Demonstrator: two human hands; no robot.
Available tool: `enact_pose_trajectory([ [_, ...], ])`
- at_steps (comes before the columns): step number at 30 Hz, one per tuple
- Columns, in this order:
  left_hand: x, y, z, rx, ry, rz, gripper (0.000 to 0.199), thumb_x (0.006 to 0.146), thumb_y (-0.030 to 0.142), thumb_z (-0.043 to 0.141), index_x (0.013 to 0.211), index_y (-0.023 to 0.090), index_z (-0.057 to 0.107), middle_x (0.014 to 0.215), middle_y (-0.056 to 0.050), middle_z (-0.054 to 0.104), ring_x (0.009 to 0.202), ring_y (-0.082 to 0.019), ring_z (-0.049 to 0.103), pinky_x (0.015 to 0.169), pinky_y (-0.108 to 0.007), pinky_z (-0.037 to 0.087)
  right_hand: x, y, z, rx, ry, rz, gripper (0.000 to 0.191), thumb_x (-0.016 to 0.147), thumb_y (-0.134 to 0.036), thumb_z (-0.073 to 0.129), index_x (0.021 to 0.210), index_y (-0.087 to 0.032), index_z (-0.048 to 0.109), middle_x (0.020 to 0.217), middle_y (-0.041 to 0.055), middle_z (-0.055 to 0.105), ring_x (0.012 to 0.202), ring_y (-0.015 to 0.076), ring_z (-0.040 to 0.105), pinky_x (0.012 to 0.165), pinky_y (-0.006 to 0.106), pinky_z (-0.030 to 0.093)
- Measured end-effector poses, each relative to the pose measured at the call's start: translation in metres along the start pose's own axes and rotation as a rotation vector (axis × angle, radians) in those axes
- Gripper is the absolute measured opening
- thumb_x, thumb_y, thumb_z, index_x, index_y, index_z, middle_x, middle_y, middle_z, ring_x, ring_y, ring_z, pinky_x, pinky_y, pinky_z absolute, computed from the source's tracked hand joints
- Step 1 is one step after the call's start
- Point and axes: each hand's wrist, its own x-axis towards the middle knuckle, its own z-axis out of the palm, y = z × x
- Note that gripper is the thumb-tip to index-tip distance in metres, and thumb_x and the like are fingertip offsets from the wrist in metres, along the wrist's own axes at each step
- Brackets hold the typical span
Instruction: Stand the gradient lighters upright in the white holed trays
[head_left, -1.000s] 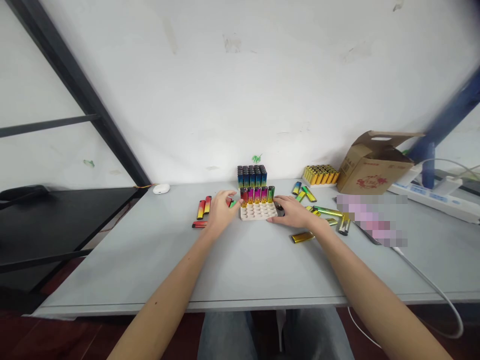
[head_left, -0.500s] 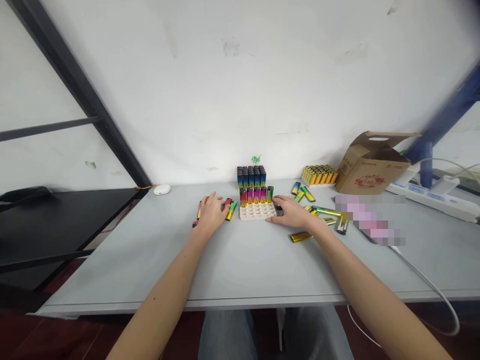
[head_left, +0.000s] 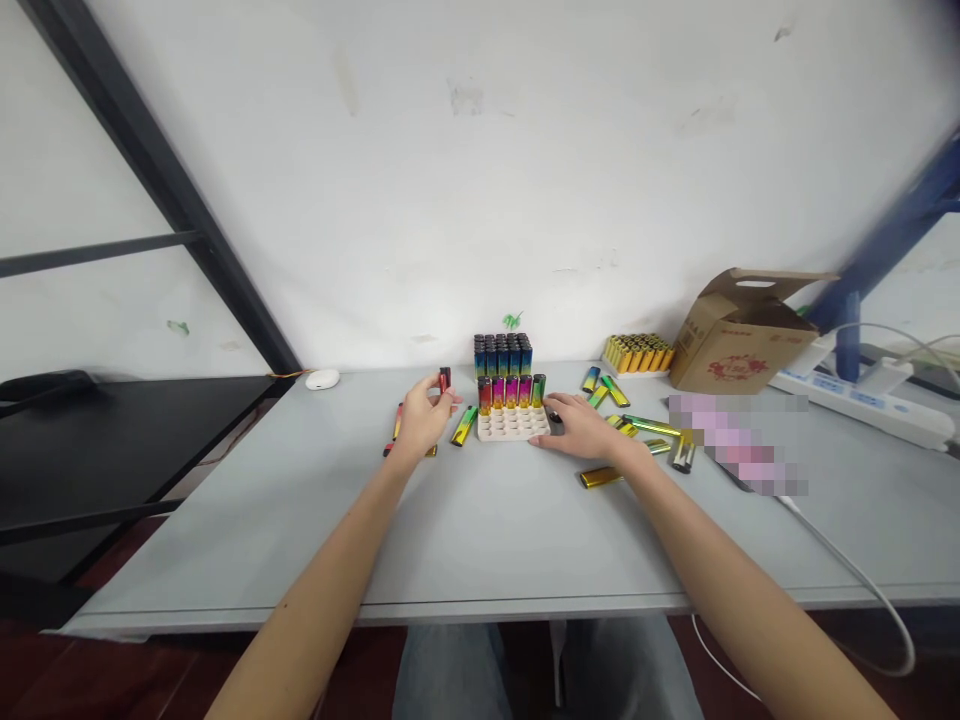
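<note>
My left hand (head_left: 424, 418) pinches a red lighter (head_left: 445, 379), held upright with its black end on top, just left of the white tray (head_left: 513, 434). A row of upright shiny lighters (head_left: 512, 391) in red, pink and green stands along the tray's back; its front holes show bare. My right hand (head_left: 576, 425) grips the tray's right edge, thumb by the front corner. Something black shows partly under its fingers. A green-yellow lighter (head_left: 464, 426) lies between my left hand and the tray, and others lie partly hidden beneath that hand.
Behind the tray stands a block of blue lighters (head_left: 502, 354). Loose lighters (head_left: 653, 425) lie scattered right of my right hand. Farther back are a tray of yellow cylinders (head_left: 639, 353), a cardboard box (head_left: 739, 345) and a power strip (head_left: 862, 405). A white case (head_left: 322, 379) lies at left.
My left hand has picked up the red lighter from the table and raised it upright. The right hand stays at the tray's edge.
</note>
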Motion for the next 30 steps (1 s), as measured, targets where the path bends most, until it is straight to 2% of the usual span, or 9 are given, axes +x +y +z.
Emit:
enact_pose_trajectory([
  [3,-0.005,0.010,0.002,-0.202,-0.112,-0.088,0.030,0.079,0.033,0.065,0.103,0.016,0.059,0.074,-0.001,0.061,0.062,-0.011,0.059,0.060,-0.024,0.047,0.000,0.001,0.002,-0.006,0.003,0.003,0.065,0.080,-0.063,0.056,0.122,-0.014,0.055,0.132,0.0172,0.052,0.122,0.0363,0.046,0.101,0.045,0.037],
  [7,-0.015,0.020,0.005,-0.505,-0.273,-0.150,0.030,0.080,0.038,0.067,0.100,0.022,0.051,0.074,0.003,0.056,0.054,-0.007,0.050,0.048,-0.020,0.040,0.000,0.001,0.003,-0.006,0.015,-0.006,0.065,0.080,-0.064,0.056,0.121,-0.014,0.055,0.132,0.0169,0.053,0.121,0.0356,0.046,0.101,0.045,0.037],
  [11,-0.024,0.028,0.008,-0.578,-0.423,-0.263,0.033,0.083,0.046,0.062,0.106,0.024,0.053,0.067,0.006,0.047,0.041,-0.003,0.032,0.037,-0.016,0.024,0.000,0.000,0.002,-0.005,0.024,-0.002,0.063,0.079,-0.063,0.058,0.118,-0.014,0.057,0.130,0.0171,0.054,0.121,0.0354,0.047,0.100,0.044,0.038],
  [13,-0.025,0.030,0.008,-0.612,-0.466,-0.297,0.035,0.084,0.049,0.059,0.106,0.022,0.056,0.065,0.005,0.047,0.040,-0.003,0.026,0.036,-0.016,0.021,0.000,-0.001,0.001,-0.008,0.020,0.000,0.061,0.079,-0.062,0.058,0.117,-0.014,0.057,0.130,0.0174,0.054,0.120,0.0354,0.047,0.100,0.044,0.038],
  [17,-0.024,0.030,0.007,-0.718,-0.549,-0.390,0.045,0.088,0.055,0.044,0.088,0.013,0.059,0.062,-0.001,0.051,0.042,-0.006,0.032,0.037,-0.019,0.025,0.000,-0.002,0.001,-0.009,0.019,0.004,0.062,0.079,-0.062,0.058,0.117,-0.014,0.057,0.130,0.0179,0.054,0.121,0.0355,0.047,0.100,0.044,0.037],
  [21,-0.025,0.031,0.009,-0.724,-0.534,-0.391,0.039,0.091,0.045,0.042,0.080,0.012,0.058,0.066,-0.005,0.055,0.045,-0.007,0.036,0.039,-0.019,0.028,0.000,-0.002,0.001,-0.008,0.018,0.000,0.062,0.079,-0.062,0.058,0.118,-0.013,0.057,0.129,0.0180,0.054,0.120,0.0354,0.047,0.100,0.044,0.037],
  [26,-0.032,0.034,0.017,-0.735,-0.566,-0.305,0.030,0.090,0.047,0.050,0.095,0.018,0.057,0.077,-0.002,0.053,0.060,-0.011,0.050,0.056,-0.024,0.045,-0.001,-0.003,0.000,-0.003,0.023,-0.002,0.060,0.079,-0.061,0.059,0.116,-0.014,0.058,0.126,0.0168,0.056,0.118,0.0344,0.049,0.099,0.043,0.038],
  [28,-0.034,0.034,0.019,-0.727,-0.607,-0.314,0.033,0.090,0.051,0.049,0.103,0.022,0.056,0.075,0.001,0.050,0.058,-0.010,0.048,0.055,-0.024,0.043,-0.001,-0.003,-0.001,-0.003,0.020,0.000,0.059,0.080,-0.061,0.058,0.116,-0.014,0.058,0.126,0.0172,0.055,0.118,0.0346,0.049,0.098,0.043,0.039],
  [30,-0.034,0.033,0.019,-0.705,-0.653,-0.352,0.039,0.091,0.056,0.043,0.103,0.022,0.056,0.070,0.002,0.045,0.050,-0.008,0.039,0.049,-0.021,0.037,-0.001,-0.003,-0.001,-0.006,0.013,0.001,0.059,0.080,-0.061,0.058,0.116,-0.014,0.058,0.126,0.0174,0.055,0.117,0.0349,0.049,0.097,0.043,0.039],
])
